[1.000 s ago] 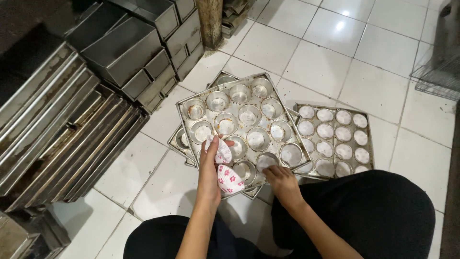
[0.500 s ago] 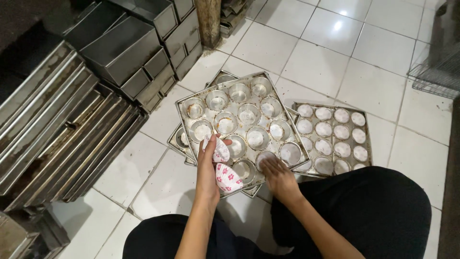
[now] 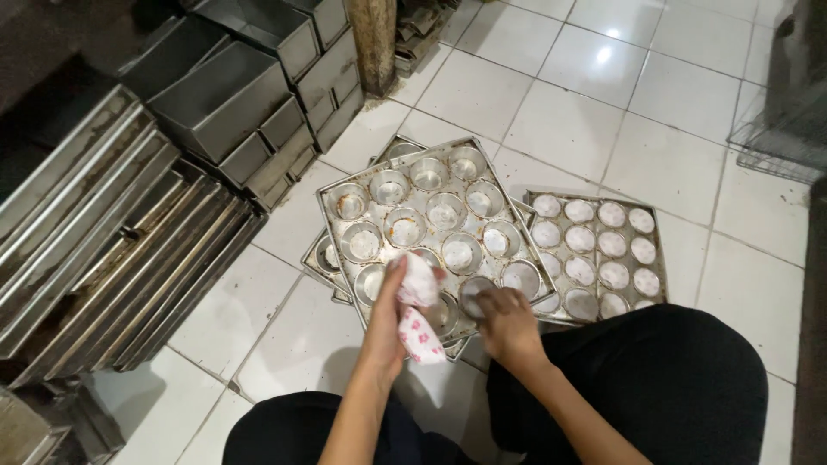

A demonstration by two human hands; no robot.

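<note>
A person in dark trousers is squatting on a white tiled floor, both arms reaching forward over a stack of metal muffin trays. The left hand is clamped on a nested stack of paper cupcake liners — white with a small pink print — and is holding it just above the near edge of the top tray. The right hand is resting with its fingers curled together at a cup on the tray's near right corner, seemingly pressing a single liner down into it; whether a liner is pinched beneath the fingertips is hidden.

Judging from the scene, the lining of the top tray is only beginning: most of its round cups are showing bare, scuffed metal. The second tray, lying just beside it to the right, is already carrying a white liner in nearly every cup. The next move is likely calling for the right hand to peel one more liner from the stack and seat it squarely in a neighbouring empty cup — a fiddly job, since the thin papers tend to cling together.

Farther off to the left, long loaf pans are lying stacked in rows, and deeper rectangular tins are piled beyond them near a wooden post.
</note>
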